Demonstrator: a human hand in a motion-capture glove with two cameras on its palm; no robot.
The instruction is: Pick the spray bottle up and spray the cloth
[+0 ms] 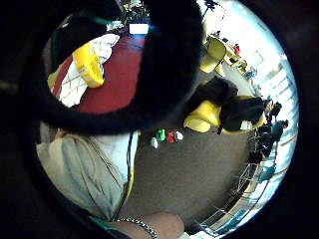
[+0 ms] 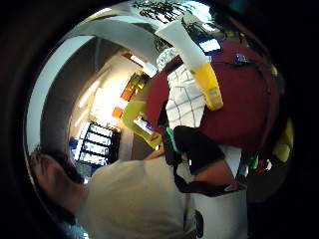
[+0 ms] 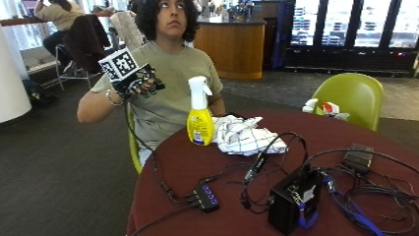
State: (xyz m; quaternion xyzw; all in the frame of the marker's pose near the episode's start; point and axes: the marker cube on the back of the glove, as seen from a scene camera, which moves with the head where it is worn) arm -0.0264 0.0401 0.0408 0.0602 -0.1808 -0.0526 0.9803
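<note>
A yellow spray bottle (image 3: 199, 123) with a white trigger head stands upright on the round dark red table (image 3: 190, 167), near its edge in front of the seated person. Touching its right side lies a crumpled white checked cloth (image 3: 245, 135). My gloved right hand (image 3: 140, 83) is raised at shoulder height, left of and above the bottle and well away from it, with its fingers loosely curled on nothing. The palm views look down from a distance on the bottle (image 2: 199, 64) (image 1: 88, 64) and the cloth (image 2: 185, 102) (image 1: 107, 45).
A black box (image 3: 294, 199), a small hub (image 3: 208, 196), a flat dark device (image 3: 359, 157) and tangled cables cover the table's near and right parts. A green chair (image 3: 353, 96) stands behind the table, with a small white and red object (image 3: 320, 107) at the far rim.
</note>
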